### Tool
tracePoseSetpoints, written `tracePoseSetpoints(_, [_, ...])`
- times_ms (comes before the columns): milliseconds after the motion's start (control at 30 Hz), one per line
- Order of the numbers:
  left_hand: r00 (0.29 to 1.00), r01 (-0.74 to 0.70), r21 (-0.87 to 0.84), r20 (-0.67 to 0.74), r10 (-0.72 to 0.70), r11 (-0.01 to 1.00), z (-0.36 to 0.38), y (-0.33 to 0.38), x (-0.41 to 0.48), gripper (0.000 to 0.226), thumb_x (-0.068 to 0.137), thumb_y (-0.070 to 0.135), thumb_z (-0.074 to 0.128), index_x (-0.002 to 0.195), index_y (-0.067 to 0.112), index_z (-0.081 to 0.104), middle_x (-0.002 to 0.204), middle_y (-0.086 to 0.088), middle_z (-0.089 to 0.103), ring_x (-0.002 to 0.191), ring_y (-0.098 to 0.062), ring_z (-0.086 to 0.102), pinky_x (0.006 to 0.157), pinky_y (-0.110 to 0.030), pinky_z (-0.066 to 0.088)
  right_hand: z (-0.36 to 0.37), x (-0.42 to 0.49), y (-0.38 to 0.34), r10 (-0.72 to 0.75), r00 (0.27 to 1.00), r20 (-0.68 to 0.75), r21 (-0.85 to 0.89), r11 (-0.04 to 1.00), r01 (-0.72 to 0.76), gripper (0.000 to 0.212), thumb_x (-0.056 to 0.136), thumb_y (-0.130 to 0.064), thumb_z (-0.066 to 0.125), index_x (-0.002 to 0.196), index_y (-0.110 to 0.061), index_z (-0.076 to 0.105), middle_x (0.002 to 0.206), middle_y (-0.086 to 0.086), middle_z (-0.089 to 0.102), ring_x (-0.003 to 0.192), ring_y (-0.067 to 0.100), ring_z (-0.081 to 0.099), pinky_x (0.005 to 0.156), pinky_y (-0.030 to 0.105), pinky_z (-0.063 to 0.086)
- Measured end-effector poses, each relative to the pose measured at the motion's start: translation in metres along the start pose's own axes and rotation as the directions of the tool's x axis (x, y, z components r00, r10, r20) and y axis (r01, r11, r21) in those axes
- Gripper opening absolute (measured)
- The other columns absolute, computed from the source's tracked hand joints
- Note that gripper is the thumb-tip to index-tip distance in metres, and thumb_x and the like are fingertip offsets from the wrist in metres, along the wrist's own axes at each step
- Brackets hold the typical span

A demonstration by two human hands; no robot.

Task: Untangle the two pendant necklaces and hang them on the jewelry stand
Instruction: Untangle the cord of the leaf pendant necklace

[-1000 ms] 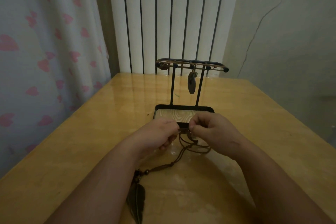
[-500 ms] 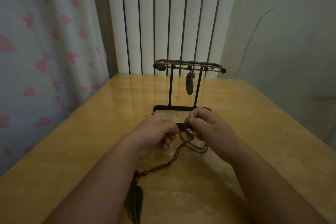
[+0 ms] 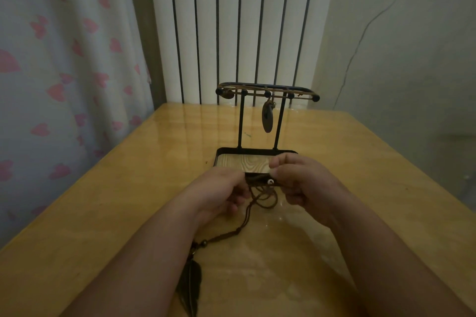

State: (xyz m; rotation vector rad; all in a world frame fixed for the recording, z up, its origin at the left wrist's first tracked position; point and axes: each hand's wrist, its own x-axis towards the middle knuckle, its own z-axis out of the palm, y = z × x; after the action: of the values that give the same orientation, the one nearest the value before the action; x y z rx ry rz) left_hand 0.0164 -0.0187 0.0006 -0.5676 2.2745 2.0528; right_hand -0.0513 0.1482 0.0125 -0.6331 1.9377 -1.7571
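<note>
Fingers of left hand [image 3: 219,190] and right hand [image 3: 306,183] pinch the brown cord [image 3: 257,182] above glossy wooden table [image 3: 128,201]; white radiator [image 3: 231,20], heart-print curtain [image 3: 64,59] behind.

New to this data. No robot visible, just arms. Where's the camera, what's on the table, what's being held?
There is no machine here. A person works bare-handed, and the only camera sits on their head, looking forward and down, so both arms enter from the bottom edge. The left hand and right hand each pinch a brown cord that runs between them. The cord belongs to a necklace whose feather pendant lies on the wooden table beside the left forearm. Behind the hands is a black jewelry stand with a tray base. An oval pendant already hangs from its top bar. A radiator and a curtain are in the background.
</note>
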Motion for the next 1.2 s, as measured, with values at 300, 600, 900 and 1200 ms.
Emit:
tracePoseSetpoints(300, [0.959, -0.28, -0.216, -0.113, 0.261, 0.935, 0.01, -0.001, 0.003, 0.024, 0.095, 0.009, 0.045, 0.079, 0.01, 0.063, 0.075, -0.009, 0.059, 0.057, -0.014, 0.046, 0.048, -0.026, 0.035, 0.001, -0.001, -0.002, 0.257, 0.966, -0.036, -0.283, 0.924, -0.256, 0.016, 0.086, -0.016, 0.046, 0.082, -0.007, 0.06, 0.058, 0.003, 0.055, 0.049, 0.012, 0.034, 0.047, 0.027, 0.025])
tracePoseSetpoints(600, [0.986, -0.165, -0.044, 0.007, 0.166, 0.985, 0.003, 0.0, -0.002, 0.021, 0.095, 0.023, 0.057, 0.076, 0.022, 0.066, 0.052, 0.009, 0.045, 0.044, -0.006, 0.035, 0.041, -0.022, 0.026, -0.011, -0.005, -0.003, 0.184, 0.972, 0.145, -0.162, 0.974, -0.16, 0.023, 0.093, -0.028, 0.057, 0.085, -0.009, 0.067, 0.057, -0.003, 0.034, 0.05, 0.01, 0.027, 0.049, 0.027, 0.02])
tracePoseSetpoints(900, [0.998, 0.042, 0.165, 0.038, -0.049, 0.985, -0.006, 0.003, -0.004, 0.021, 0.09, 0.029, 0.054, 0.086, 0.015, 0.069, 0.054, 0.005, 0.04, 0.048, -0.011, 0.031, 0.044, -0.024, 0.025, -0.015, -0.006, -0.006, 0.16, 0.987, 0.001, -0.048, 0.986, -0.16, 0.023, 0.091, -0.014, 0.045, 0.08, -0.006, 0.064, 0.057, 0.001, 0.035, 0.05, 0.013, 0.024, 0.05, 0.031, 0.016])
tracePoseSetpoints(1200, [1.0, 0.01, 0.249, 0.025, -0.017, 0.968, -0.006, -0.001, -0.003, 0.031, 0.097, 0.045, 0.051, 0.083, 0.022, 0.067, 0.052, 0.011, 0.046, 0.051, -0.009, 0.038, 0.048, -0.024, 0.031, -0.02, -0.011, -0.006, 0.227, 0.962, 0.152, -0.43, 0.892, -0.142, 0.028, 0.092, -0.037, 0.06, 0.081, -0.014, 0.074, 0.055, -0.004, 0.039, 0.049, 0.009, 0.034, 0.049, 0.025, 0.029])
